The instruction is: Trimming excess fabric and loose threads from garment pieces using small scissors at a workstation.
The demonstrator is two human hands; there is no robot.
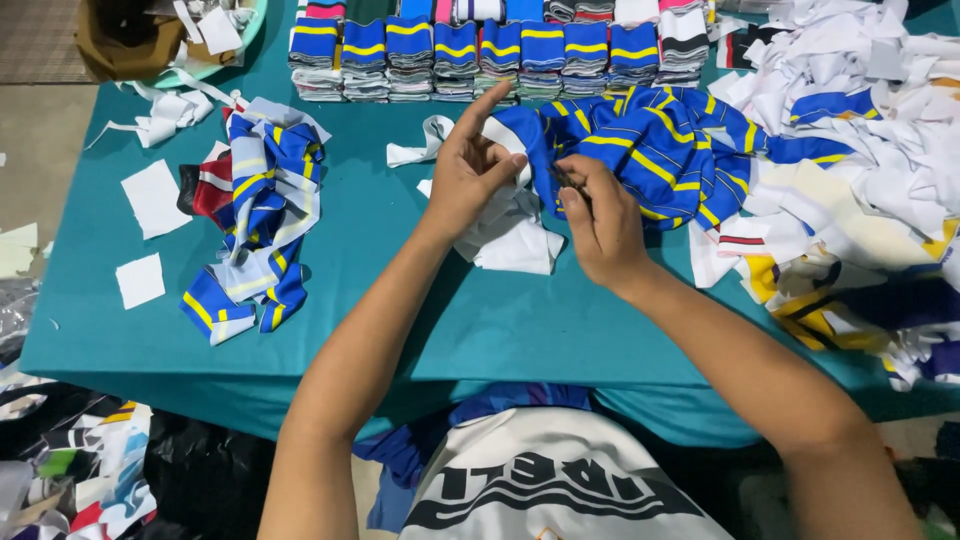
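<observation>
My left hand (pixel 470 165) and my right hand (pixel 598 215) meet over the middle of the teal table (pixel 400 300). Both pinch the edge of a blue fabric piece with yellow stripes (pixel 650 145) that spreads out to the right. My left index finger points up. Under my hands lie white fabric scraps (pixel 515 240). My forearms reach in from the bottom of the view.
A row of folded blue-and-yellow striped stacks (pixel 460 55) lines the far edge. A loose heap of striped strips (pixel 255 215) lies at the left, with white paper squares (pixel 150 195) beside it. A big pile of white and mixed cloth (pixel 860 150) fills the right. Scraps cover the floor (pixel 80 450).
</observation>
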